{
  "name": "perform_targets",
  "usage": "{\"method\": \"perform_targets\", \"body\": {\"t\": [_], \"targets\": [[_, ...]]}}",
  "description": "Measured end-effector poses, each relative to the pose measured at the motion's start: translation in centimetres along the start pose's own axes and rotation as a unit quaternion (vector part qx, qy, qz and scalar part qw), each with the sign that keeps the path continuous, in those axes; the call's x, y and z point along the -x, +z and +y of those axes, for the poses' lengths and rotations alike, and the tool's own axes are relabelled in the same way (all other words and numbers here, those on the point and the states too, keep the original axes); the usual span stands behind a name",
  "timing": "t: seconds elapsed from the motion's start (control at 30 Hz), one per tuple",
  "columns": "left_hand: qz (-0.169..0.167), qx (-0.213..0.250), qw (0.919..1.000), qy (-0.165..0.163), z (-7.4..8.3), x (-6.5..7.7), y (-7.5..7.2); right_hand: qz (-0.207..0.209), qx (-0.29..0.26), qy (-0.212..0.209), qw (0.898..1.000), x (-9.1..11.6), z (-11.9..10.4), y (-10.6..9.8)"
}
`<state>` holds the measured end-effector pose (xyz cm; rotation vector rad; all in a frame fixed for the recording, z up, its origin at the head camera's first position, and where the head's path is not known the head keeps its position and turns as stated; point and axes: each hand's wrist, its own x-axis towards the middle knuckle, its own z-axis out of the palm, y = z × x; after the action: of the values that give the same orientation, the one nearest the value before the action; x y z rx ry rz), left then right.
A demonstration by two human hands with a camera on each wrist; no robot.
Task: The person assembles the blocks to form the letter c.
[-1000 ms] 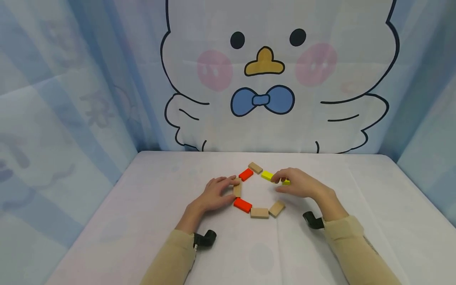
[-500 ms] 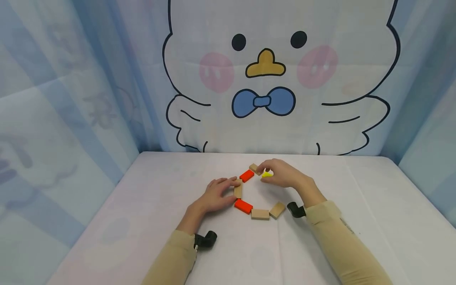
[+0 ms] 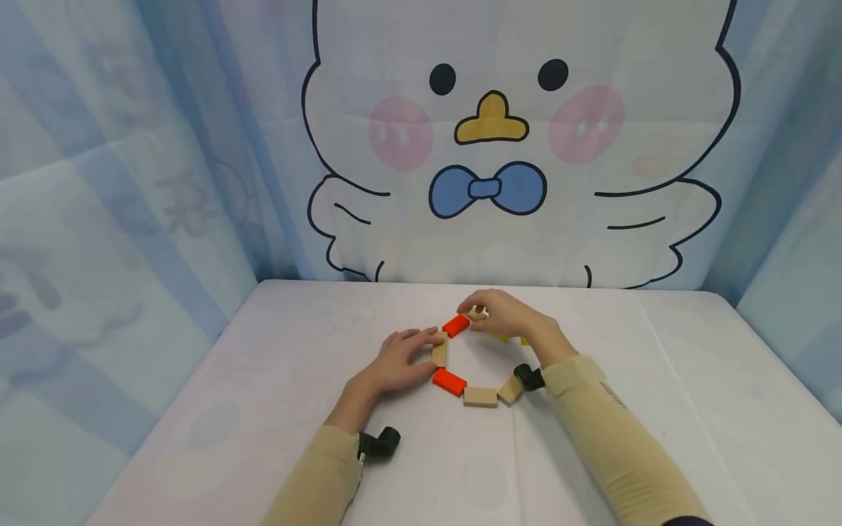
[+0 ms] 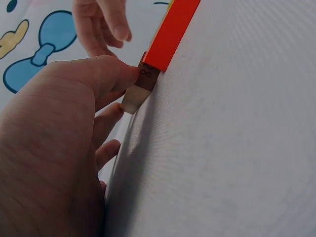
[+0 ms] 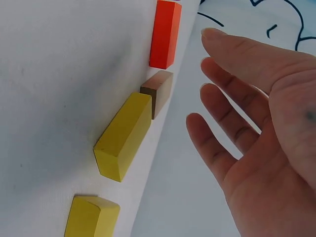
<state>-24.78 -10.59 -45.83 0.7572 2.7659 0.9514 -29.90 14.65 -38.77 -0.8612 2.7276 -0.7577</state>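
On the white table several small blocks lie in an open ring. My left hand [image 3: 401, 361] rests at the ring's left side, its thumb and fingers pinching a plain wooden block [image 3: 439, 354]; the left wrist view shows printed figures on that block's end. One red block [image 3: 456, 326] lies beyond it and another red block [image 3: 449, 382] on the near side. My right hand [image 3: 506, 310] hovers over the far wooden block [image 3: 476, 316], fingers apart and holding nothing in the right wrist view. There, a yellow block [image 5: 123, 133] meets that wooden block, with a second yellow block [image 5: 91, 217] apart from it.
Two more wooden blocks close the ring's near side, one lying straight [image 3: 480, 397] and one angled [image 3: 510, 391], partly behind the right wrist camera [image 3: 528, 377]. A printed curtain [image 3: 487, 241] hangs behind the table's far edge.
My right hand has moved left and away along the ring, from the yellow blocks to above the far wooden block. The left hand stays in place.
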Motion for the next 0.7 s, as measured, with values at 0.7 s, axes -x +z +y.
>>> {"method": "perform_targets", "body": {"t": [0.7], "targets": [[0.011,0.011,0.9998,0.015,-0.5,0.0,0.1,-0.027,0.014,0.034,0.999,-2.6,0.5,1.3]]}}
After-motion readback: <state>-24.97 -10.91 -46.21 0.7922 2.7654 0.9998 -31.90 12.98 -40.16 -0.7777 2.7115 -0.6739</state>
